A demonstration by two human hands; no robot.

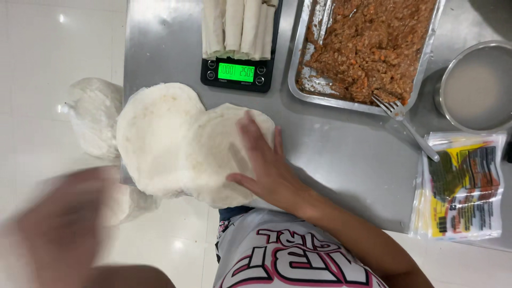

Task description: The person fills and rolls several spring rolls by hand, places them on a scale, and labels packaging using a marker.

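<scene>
My right hand (266, 160) lies flat, fingers spread, on a round white wrapper sheet (224, 154) at the near edge of the steel table (341, 154). A second stack of round white wrappers (154, 133) lies just to its left, hanging over the table's left edge. My left hand (58, 224) is a blurred shape at the lower left, off the table, and I cannot see whether it holds anything.
A black digital scale (237, 73) carries a row of rolled white wrappers (237, 26). A metal tray (306, 93) holds brown minced filling with a fork (408, 125) leaning in it. A round bowl of pale liquid (477, 88) and a printed plastic packet (464, 186) sit right. A plastic bag (93, 114) hangs left.
</scene>
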